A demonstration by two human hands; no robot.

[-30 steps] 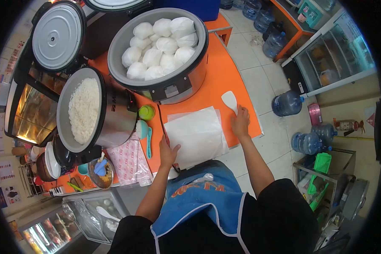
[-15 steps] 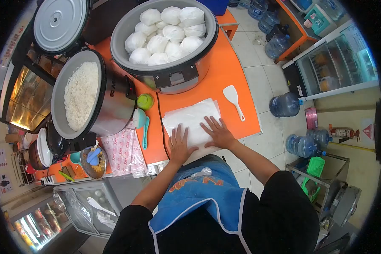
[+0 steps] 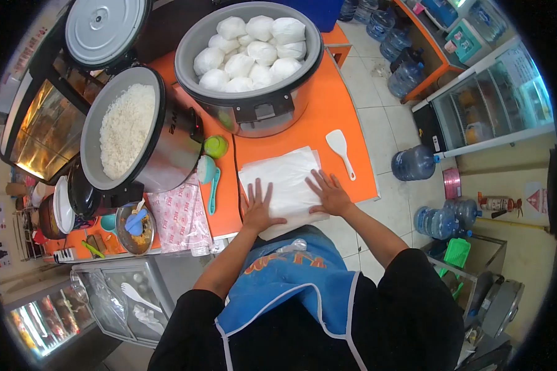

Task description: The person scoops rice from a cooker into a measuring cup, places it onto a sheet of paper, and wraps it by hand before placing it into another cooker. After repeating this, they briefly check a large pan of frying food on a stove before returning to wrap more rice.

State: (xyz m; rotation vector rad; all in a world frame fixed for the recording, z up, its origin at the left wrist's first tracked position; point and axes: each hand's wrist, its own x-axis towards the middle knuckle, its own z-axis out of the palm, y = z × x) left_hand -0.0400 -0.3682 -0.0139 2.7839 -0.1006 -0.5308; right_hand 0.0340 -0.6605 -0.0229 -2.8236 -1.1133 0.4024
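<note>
White paper sheets (image 3: 284,179) lie stacked on the orange counter (image 3: 328,111); left hand (image 3: 257,207) and right hand (image 3: 329,193) press flat on them, fingers spread, gripping nothing

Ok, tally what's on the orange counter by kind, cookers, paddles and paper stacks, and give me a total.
Rice cookers: 2, one with loose rice, one with white bundles
White rice paddle: 1
White paper stack: 1, under both flat hands, left, right
Total: 4
</note>
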